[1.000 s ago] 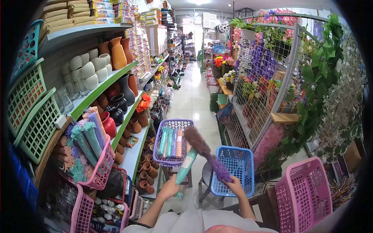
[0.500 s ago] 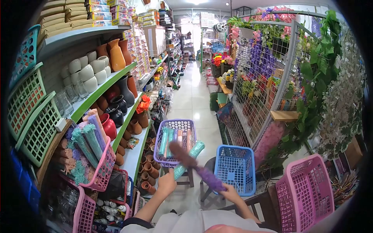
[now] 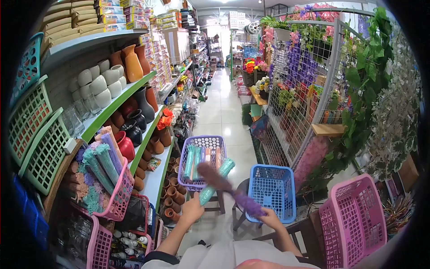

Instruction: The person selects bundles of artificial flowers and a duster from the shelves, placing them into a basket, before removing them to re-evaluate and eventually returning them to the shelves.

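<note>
**Holding two dusters over the baskets in a shop aisle**

Standing in a narrow shop aisle, the person holds one duster in each of the two hands. The left hand is closed around the lower end of a teal duster, which points up and to the right, with its top end over the edge of the purple basket. The right hand is closed around the handle end of a purple duster, whose darker fluffy head reaches up and to the left. The two dusters cross each other in front of the purple basket; it cannot be told if they touch. The purple basket stands on a small stool and contains more dusters in teal and orange colours. Just to the right of it is a blue basket on another stool, and near the right hand there is a pink basket. On the left, a second pink basket full of dusters hangs beside the green shelves, which carry ceramic vases and small clay pots.
</note>
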Available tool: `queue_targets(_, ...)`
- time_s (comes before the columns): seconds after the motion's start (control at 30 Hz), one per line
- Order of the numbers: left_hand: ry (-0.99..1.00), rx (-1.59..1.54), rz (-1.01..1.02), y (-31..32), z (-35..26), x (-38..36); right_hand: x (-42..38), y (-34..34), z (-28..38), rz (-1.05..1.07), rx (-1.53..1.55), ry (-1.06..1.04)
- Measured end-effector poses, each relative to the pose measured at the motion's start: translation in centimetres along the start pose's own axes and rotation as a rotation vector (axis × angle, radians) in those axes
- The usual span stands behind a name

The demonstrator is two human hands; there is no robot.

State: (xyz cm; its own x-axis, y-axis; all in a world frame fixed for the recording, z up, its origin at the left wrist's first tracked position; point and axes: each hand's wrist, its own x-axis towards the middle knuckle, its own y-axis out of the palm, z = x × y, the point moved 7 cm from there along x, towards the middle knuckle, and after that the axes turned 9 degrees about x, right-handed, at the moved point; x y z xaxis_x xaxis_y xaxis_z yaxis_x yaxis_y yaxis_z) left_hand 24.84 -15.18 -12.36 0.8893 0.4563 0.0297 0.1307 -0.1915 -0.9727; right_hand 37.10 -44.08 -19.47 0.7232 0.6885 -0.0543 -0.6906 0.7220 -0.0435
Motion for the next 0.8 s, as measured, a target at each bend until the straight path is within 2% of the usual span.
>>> queue_targets(0.03, 0.000, 0.000, 0.003, -0.2, -0.1, -0.1, 0.2, -1.3, 0.0, -0.155, 0.106, -0.011)
queue_targets(0.07, -0.015, -0.050, 0.079, -0.4, -0.4, -0.3, 0.2, -1.8, 0.9, -0.279, 0.070, -0.064)
queue_targets(0.1, -0.028, -0.099, 0.152, -0.3, -0.5, -0.3, 0.1, -1.8, 0.6, -0.279, 0.072, -0.065)
queue_targets(0.13, -0.028, -0.098, 0.148, 0.6, 0.0, 0.1, 0.1, -1.2, 0.1, -0.154, 0.015, -0.040)
queue_targets(0.17, 0.035, -0.257, 0.091, 0.6, -0.1, 0.5, 0.1, -0.6, -0.2, -0.030, -0.043, -0.014)
queue_targets(0.2, 0.100, -0.415, 0.035, 0.4, 0.0, 0.7, 0.1, -0.9, -0.1, -0.032, -0.041, -0.017)
queue_targets(0.23, 0.157, -0.448, 0.299, 2.1, 0.2, 0.6, 0.1, -1.0, -0.5, 0.032, -0.034, 0.048)
queue_targets(0.3, 0.081, -0.784, 0.472, 3.5, 0.7, 0.7, -0.4, -0.8, -1.2, 0.162, -0.020, 0.183)
queue_targets(0.33, 0.041, -0.949, 0.504, 3.1, 0.3, 0.3, 0.5, -1.3, -0.5, 0.101, -0.018, 0.001)
queue_targets(0.37, 0.000, -1.116, 0.534, 2.6, -0.2, -0.1, 0.7, -1.3, -0.7, 0.104, -0.019, 0.002)
queue_targets(0.4, -0.028, -1.251, 0.613, 1.8, -1.0, -0.7, 1.2, -1.8, 0.6, -0.025, 0.012, -0.067)
queue_targets(0.43, -0.030, -1.253, 0.612, 2.8, -0.3, -0.5, 1.5, -2.3, 2.1, -0.155, 0.043, -0.136)
queue_targets(0.47, -0.040, -1.538, 0.834, 5.0, -0.1, -0.8, 1.1, -1.9, 3.1, -0.153, 0.075, -0.039)
queue_targets(0.5, -0.049, -1.821, 1.060, 4.2, -1.5, -1.7, 0.9, -2.1, 4.0, -0.150, 0.073, -0.040)
queue_targets(0.53, -0.048, -1.824, 1.057, 3.8, -1.8, -2.7, 0.8, -1.1, 4.1, 0.028, 0.020, 0.036)
queue_targets(0.6, -0.350, -1.738, 0.483, -1.9, -2.1, -4.6, 0.8, -0.7, 2.4, 0.314, -0.031, 0.140)
queue_targets(0.63, -0.357, -1.743, 0.482, -1.5, -1.8, -3.9, 1.1, -0.9, 1.9, 0.319, -0.032, 0.147)
queue_targets(0.7, -0.251, -1.511, 0.622, 0.3, -1.5, -2.4, 1.8, -2.6, 2.6, 0.061, 0.087, 0.085)
queue_targets(0.73, -0.146, -1.553, 0.620, 0.2, -1.6, -1.9, 2.1, -3.0, 3.5, -0.053, 0.027, 0.037)
queue_targets(0.77, -0.073, -1.546, 0.643, -0.2, -1.9, -1.7, 2.2, -3.2, 3.5, -0.139, 0.157, 0.010)
queue_targets(0.8, -0.030, -1.499, 0.646, 0.4, -1.6, -1.3, 2.3, -3.0, 3.0, -0.057, 0.118, 0.064)
